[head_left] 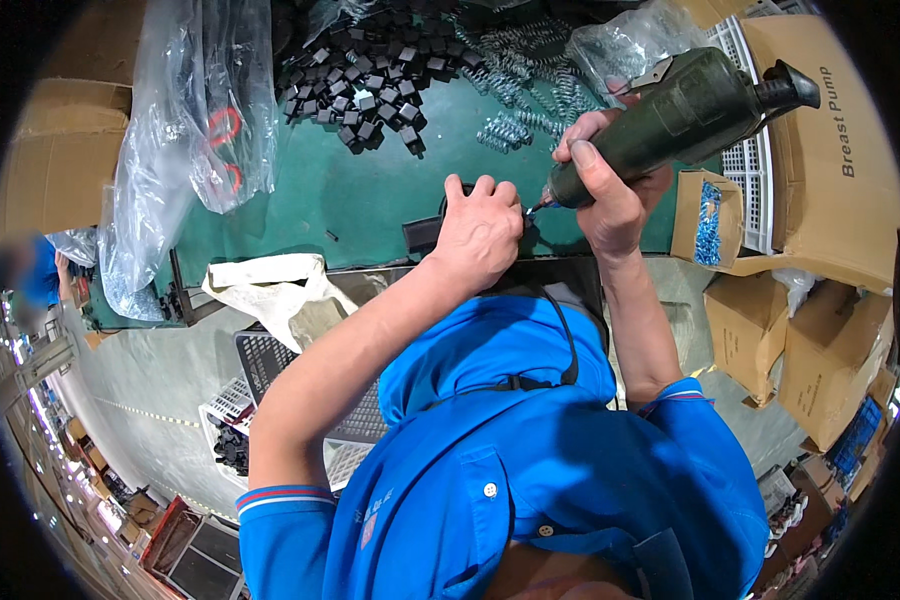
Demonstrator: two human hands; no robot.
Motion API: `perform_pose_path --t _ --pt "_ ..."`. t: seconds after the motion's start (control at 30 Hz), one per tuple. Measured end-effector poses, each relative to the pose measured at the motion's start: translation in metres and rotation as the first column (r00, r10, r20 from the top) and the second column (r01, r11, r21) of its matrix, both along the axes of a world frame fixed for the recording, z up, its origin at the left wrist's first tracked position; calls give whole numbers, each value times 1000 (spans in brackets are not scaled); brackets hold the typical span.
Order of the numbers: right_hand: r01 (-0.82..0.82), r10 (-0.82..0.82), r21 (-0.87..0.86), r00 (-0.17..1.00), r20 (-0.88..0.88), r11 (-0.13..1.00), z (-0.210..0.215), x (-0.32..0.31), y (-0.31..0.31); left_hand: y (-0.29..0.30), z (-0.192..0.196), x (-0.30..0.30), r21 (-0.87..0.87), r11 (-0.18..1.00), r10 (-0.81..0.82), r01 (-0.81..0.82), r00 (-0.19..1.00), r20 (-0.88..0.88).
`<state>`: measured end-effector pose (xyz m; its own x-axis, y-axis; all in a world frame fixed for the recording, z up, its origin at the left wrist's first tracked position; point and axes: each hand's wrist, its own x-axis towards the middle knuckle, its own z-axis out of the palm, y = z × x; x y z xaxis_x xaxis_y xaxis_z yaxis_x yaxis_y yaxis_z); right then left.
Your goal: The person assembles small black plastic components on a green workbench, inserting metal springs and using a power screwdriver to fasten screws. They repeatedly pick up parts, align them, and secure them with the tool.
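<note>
At the table's near edge my left hand (478, 232) is closed round a black plastic part (422, 236), which sticks out to the left of the fingers; the rest of it is hidden under the hand. My right hand (612, 200) grips a dark green power screwdriver (670, 118), held tilted with its tail up to the right. The driver's tip (538, 208) points down-left and meets or nearly meets the part beside my left fingers. Whether it touches a screw there is too small to tell.
Black plastic blocks (370, 85) are heaped on the green table (315, 190), beside loose metal springs (515, 128). At right stand a small carton of bluish screws (708, 222) and a large cardboard box (830, 150). Clear plastic bags (165, 150) hang at left, near red-handled scissors (224, 127).
</note>
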<state>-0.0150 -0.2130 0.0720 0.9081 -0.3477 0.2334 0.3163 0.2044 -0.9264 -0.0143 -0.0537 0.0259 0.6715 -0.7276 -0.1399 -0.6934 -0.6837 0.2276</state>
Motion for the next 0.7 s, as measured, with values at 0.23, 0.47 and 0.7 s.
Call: perform_pose_path --t 0.23,0.47,0.7 --pt "13 -12 -37 1000 26 999 -4 -1 1 3 -4 1 -59 998 -7 7 1000 -11" --pt "31 -31 -54 1000 -5 998 -1 -3 4 4 -6 1 -68 998 -4 3 1000 -21" --pt "43 -43 0 997 57 999 -5 -4 6 3 -7 0 -75 997 -1 1 1000 -10"
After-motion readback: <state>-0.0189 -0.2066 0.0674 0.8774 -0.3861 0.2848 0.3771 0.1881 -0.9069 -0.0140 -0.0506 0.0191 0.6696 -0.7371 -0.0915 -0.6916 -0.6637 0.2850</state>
